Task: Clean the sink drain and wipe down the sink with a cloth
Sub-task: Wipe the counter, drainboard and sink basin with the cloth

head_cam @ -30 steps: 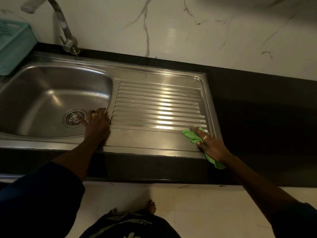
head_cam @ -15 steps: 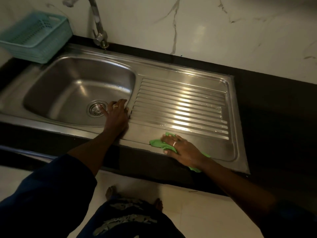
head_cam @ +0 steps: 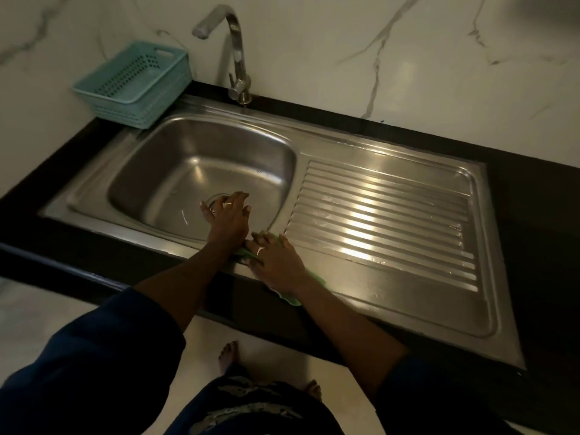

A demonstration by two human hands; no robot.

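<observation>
Right hand (head_cam: 277, 262) has slid the green cloth (head_cam: 317, 279) leftward along the front rim toward the drain (head_cam: 213, 198). Palm flat, fingers straight, pressing the cloth. Left hand (head_cam: 227, 216), fingers spread, now sits over the drain. Cloth lies just right of the drain, nearer the person. Left hand is closer. Smooth stainless basin (head_cam: 188, 171); ribbed drainboard (head_cam: 383, 221) farther right.

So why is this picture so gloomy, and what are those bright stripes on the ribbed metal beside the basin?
Head view: dim overall, so the black counter and dark sleeves lose detail; the stripes are glare from a light reflecting off the drainboard ribs, with a softer sheen on the marble wall; the wide lens slightly bows the straight edges of the sink.
</observation>
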